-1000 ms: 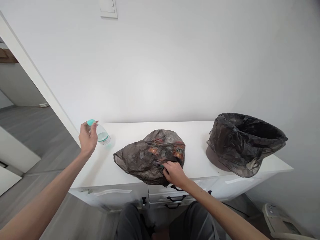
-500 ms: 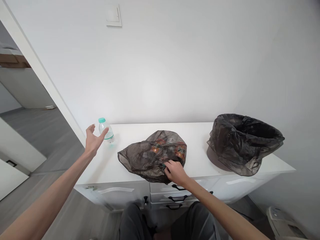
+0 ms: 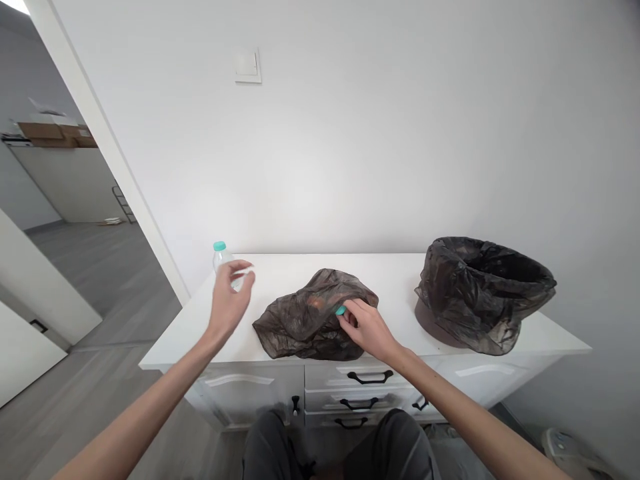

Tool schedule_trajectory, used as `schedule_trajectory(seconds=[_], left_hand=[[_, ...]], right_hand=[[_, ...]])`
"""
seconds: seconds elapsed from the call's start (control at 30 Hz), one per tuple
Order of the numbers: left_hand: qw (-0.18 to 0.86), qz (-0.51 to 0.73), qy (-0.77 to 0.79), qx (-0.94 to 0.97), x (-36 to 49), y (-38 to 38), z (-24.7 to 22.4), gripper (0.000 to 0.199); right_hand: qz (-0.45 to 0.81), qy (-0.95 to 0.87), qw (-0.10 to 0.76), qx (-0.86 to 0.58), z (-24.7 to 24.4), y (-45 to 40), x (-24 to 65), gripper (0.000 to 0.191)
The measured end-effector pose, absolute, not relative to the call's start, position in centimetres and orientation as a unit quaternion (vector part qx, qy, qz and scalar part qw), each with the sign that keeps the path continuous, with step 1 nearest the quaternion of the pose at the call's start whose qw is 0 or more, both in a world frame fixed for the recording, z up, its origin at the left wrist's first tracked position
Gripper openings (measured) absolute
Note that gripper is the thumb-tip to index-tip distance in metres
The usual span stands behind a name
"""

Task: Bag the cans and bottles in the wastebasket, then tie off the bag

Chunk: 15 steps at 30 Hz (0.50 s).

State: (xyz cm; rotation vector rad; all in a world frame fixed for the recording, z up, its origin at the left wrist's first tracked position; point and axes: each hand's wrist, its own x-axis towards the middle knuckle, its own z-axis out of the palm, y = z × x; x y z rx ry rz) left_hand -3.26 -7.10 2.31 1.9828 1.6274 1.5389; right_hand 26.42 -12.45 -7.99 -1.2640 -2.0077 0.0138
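Observation:
A dark, see-through plastic trash bag (image 3: 305, 323) lies crumpled on the white cabinet top, with orange shapes showing faintly through it. My right hand (image 3: 367, 327) is at its right side, fingers closed on a teal bottle cap (image 3: 341, 311). Whether a bottle hangs from that cap is hidden by the bag. My left hand (image 3: 231, 300) is raised with its fingers curved and the thumb apart, holding nothing. Behind it stands a clear plastic bottle (image 3: 221, 257) with a teal cap, partly covered by the hand.
On the cabinet's right end stands a bin (image 3: 430, 323) lined with a black bag (image 3: 465, 293). Drawers with black handles (image 3: 370, 378) face my knees. A wall with a light switch (image 3: 249, 65) rises behind the cabinet (image 3: 400, 267). A doorway opens at left.
My left hand has moved right, away from the bottle, and its fingers have curled in more. My right hand has lifted slightly, and the teal cap in it shows more clearly.

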Motion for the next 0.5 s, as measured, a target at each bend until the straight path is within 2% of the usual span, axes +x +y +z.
schedule_trajectory(seconds=[0.13, 0.23, 0.37, 0.43, 0.5], left_hand=[[0.158, 0.43, 0.459, 0.761, 0.0, -11.2, 1.9, 0.022], [0.196, 0.314, 0.338, 0.865, 1.2, -12.9, 1.7, 0.023], [0.163, 0.2, 0.302, 0.918, 1.7, -12.5, 1.4, 0.025], [0.14, 0.207, 0.323, 0.913, 1.9, -11.9, 1.2, 0.034], [0.132, 0.226, 0.327, 0.908, 2.1, -11.7, 0.9, 0.054]], right_hand=[[0.042, -0.791, 0.423, -0.441, -4.7, -14.2, 26.6, 0.016], [0.067, -0.801, 0.436, -0.405, -2.2, -15.5, 26.9, 0.03], [0.038, -0.811, 0.426, -0.399, 0.1, -17.0, 27.5, 0.038], [0.024, -0.814, 0.418, -0.403, 0.8, -17.8, 27.6, 0.04], [0.026, -0.816, 0.416, -0.401, 1.5, -18.7, 27.4, 0.041]])
